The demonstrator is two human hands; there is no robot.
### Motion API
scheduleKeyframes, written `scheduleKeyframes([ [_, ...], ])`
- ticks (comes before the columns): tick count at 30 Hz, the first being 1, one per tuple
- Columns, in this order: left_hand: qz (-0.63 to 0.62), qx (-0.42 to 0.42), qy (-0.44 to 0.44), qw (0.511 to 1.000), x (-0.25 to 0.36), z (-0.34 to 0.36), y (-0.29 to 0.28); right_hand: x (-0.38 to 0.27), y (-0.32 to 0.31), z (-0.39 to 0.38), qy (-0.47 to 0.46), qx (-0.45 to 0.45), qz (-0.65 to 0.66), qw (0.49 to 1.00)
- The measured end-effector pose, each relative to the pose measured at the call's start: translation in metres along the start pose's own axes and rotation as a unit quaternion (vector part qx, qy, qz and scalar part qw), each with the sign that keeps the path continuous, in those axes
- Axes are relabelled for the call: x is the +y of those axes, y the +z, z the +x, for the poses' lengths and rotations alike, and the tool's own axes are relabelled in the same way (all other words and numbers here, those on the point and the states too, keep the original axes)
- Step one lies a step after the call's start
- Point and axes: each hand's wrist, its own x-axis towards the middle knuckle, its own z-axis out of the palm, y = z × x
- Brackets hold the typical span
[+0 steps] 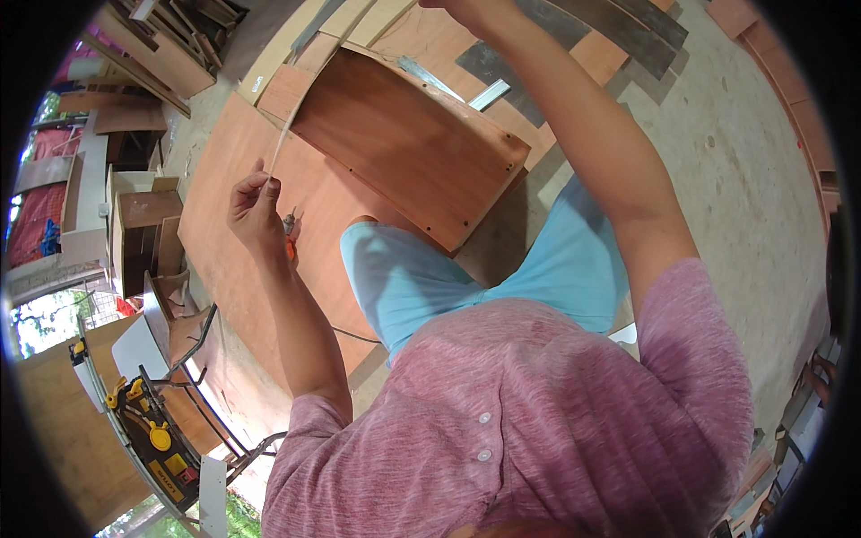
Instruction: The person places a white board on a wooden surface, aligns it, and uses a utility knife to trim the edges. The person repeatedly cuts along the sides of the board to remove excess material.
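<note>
My left hand [254, 199] pinches a thin pale strip [281, 141], which runs upward along the left edge of a reddish plywood box [408, 152]. The box lies between my knees, with screw holes or screw heads near its corners. My right hand [457, 13] reaches to the top edge of the view; its fingers are mostly cut off. An orange power drill [291, 242] lies just right of my left wrist on a broad plywood sheet [229, 269]. Metal pieces [489, 95] lie beyond the box's far side.
Stacked boards [166, 54] and wooden carcasses [143, 220] line the left side. A black and yellow saw [148, 430] on a stand is at lower left. Dark panels [502, 63] lie ahead; concrete floor [735, 206] and leaning panels [771, 81] are at right.
</note>
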Motion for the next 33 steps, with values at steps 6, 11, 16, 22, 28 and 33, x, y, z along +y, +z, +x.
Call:
scheduleKeyframes([
  [6,-0.029,-0.038,-0.047,0.998,-0.01,-0.016,0.0,0.023,-0.022,-0.016,0.015,-0.038,0.07,0.997],
  [11,-0.017,-0.094,-0.071,0.993,-0.017,-0.033,-0.001,0.031,-0.036,-0.04,0.082,-0.037,0.091,0.992],
  [16,-0.061,-0.083,-0.112,0.988,-0.03,-0.061,0.013,0.037,-0.076,-0.07,0.092,-0.075,-0.059,0.991],
  [22,-0.226,0.034,-0.353,0.907,-0.055,-0.103,0.035,0.035,-0.083,-0.103,0.166,-0.079,-0.031,0.983],
  [28,-0.239,0.017,-0.478,0.845,-0.062,-0.127,0.069,0.049,-0.108,-0.117,0.285,-0.086,-0.03,0.954],
  [33,-0.227,0.018,-0.479,0.848,-0.083,-0.14,0.069,0.05,-0.101,-0.124,0.351,-0.131,-0.224,0.9],
])
